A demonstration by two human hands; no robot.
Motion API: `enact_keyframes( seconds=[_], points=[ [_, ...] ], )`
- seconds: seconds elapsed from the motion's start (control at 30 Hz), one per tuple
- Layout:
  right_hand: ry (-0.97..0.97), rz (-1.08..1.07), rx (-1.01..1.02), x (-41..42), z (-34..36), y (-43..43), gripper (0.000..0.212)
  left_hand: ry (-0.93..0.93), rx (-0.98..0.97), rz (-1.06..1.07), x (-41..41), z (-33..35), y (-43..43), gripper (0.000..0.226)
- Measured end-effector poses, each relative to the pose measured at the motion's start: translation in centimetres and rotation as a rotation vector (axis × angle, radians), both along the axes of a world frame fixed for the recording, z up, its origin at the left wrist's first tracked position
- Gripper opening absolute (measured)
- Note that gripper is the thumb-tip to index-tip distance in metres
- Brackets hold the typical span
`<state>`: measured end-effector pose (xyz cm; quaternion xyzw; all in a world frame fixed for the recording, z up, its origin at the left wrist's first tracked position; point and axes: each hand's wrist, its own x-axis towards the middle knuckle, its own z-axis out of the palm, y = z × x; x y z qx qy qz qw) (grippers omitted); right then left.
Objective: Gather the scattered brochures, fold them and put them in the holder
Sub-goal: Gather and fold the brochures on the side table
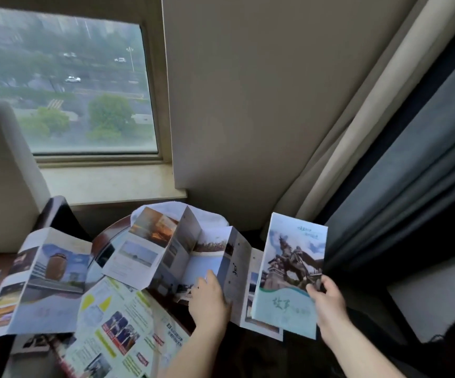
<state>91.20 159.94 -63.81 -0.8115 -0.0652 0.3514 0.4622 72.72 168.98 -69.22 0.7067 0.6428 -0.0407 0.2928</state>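
My right hand (327,298) pinches the folded brochure (291,268) at its right edge, thumb on the cover and fingers behind. It holds it in the air just off the right edge of the table (103,238). My left hand (210,296) lies on the near panels of the pleated brochure (177,255). I cannot tell whether it grips the paper or only presses it.

The folded brochure stands nearly upright with its cover facing me, its long axis running bottom to top and the top leaning slightly right. The pleated brochure stretches from the table's far edge to its near right edge, its last panels tucked behind the folded one. Its creases run across that length.

As I judge it, the step in hand is closing these pleats. I would park the folded brochure first, so both hands are free. Then I would push the panels together along the existing creases, square the edges and press the stack flat.

Two more sheets wait: an open brochure (43,279) at the left edge and a green-and-yellow leaflet (117,323) at the near edge. I see no holder in this view.
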Motion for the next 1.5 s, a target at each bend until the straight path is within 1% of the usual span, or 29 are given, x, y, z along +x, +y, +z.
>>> enact_keyframes(
  seconds=[0.07, 0.1, 0.13, 0.2, 0.27, 0.33, 0.4, 0.5, 0.57, 0.67, 0.8, 0.87, 0.97, 1.1, 1.17, 1.23, 1.3, 1.33, 1.43, 1.5],
  points=[
    [0.024, -0.001, 0.001, 0.6, -0.3, 0.3, 0.014, 0.002, 0.031, 0.011, -0.3, -0.9, 0.3, 0.027],
    [0.041, -0.001, 0.002, 0.7, -0.4, 0.5, 0.013, -0.021, 0.047, 0.024, -0.8, -1.2, 0.5, 0.017],
    [0.06, -0.002, 0.005, 0.7, -0.5, 0.7, 0.012, -0.062, 0.053, 0.043, -1.5, -1.3, 0.8, 0.012],
    [0.09, -0.011, 0.019, 0.4, -0.8, 1.3, 0.011, -0.076, 0.096, 0.049, -3.3, -0.9, 1.8, 0.014],
    [0.107, -0.004, 0.018, -0.3, -1.0, 2.0, 0.011, -0.056, 0.189, 0.046, -5.3, 0.2, 2.9, 0.018],
    [0.117, 0.021, 0.002, -1.3, -1.3, 2.9, 0.011, -0.089, 0.264, 0.115, -7.5, 1.4, 4.3, 0.02],
    [0.121, 0.03, -0.013, -2.6, -1.9, 3.9, 0.013, -0.12, 0.286, 0.213, -9.9, 2.6, 5.6, 0.023],
    [0.122, 0.038, -0.062, -4.8, -3.5, 5.5, 0.019, -0.125, 0.3, 0.318, -14.0, 4.1, 7.3, 0.026],
    [0.126, 0.057, -0.084, -6.3, -4.8, 6.4, 0.018, -0.142, 0.288, 0.374, -16.9, 4.4, 8.0, 0.023],
    [0.115, 0.078, -0.133, -8.2, -7.0, 7.7, 0.019, -0.15, 0.239, 0.47, -21.0, 3.8, 8.4, 0.013],
    [0.077, 0.095, -0.173, -10.5, -9.8, 9.1, 0.014, -0.142, 0.193, 0.548, -24.7, 2.3, 8.1, 0.012],
    [0.064, 0.125, -0.199, -11.4, -11.3, 9.6, 0.016, -0.132, 0.163, 0.568, -25.8, 1.7, 8.0, 0.01],
    [0.006, 0.152, -0.264, -12.3, -12.6, 9.7, 0.018, -0.15, 0.135, 0.597, -26.6, 0.6, 7.7, 0.011],
    [-0.22, 0.187, -0.403, -13.1, -12.9, 9.2, 0.01, -0.248, 0.102, 0.594, -26.5, -0.4, 6.9, 0.012],
    [-0.297, 0.227, -0.459, -13.2, -12.6, 9.0, 0.021, -0.284, 0.085, 0.597, -26.1, -0.8, 6.5, 0.017],
    [-0.332, 0.236, -0.505, -13.3, -11.7, 8.9, 0.031, -0.292, 0.074, 0.595, -25.8, -0.9, 6.1, 0.018],
    [-0.376, 0.217, -0.473, -13.5, -10.9, 8.9, 0.037, -0.29, 0.072, 0.593, -25.5, -0.8, 5.9, 0.017],
    [-0.403, 0.245, -0.433, -13.8, -10.5, 8.9, 0.036, -0.287, 0.071, 0.595, -25.3, -0.7, 5.8, 0.016],
    [-0.424, 0.488, -0.284, -15.9, -9.4, 9.2, 0.025, -0.255, 0.079, 0.586, -24.2, -0.1, 5.5, 0.014],
    [-0.336, 0.631, -0.177, -18.2, -8.3, 9.8, 0.016, -0.234, 0.074, 0.546, -22.9, 0.2, 5.3, 0.016]
  ],
)
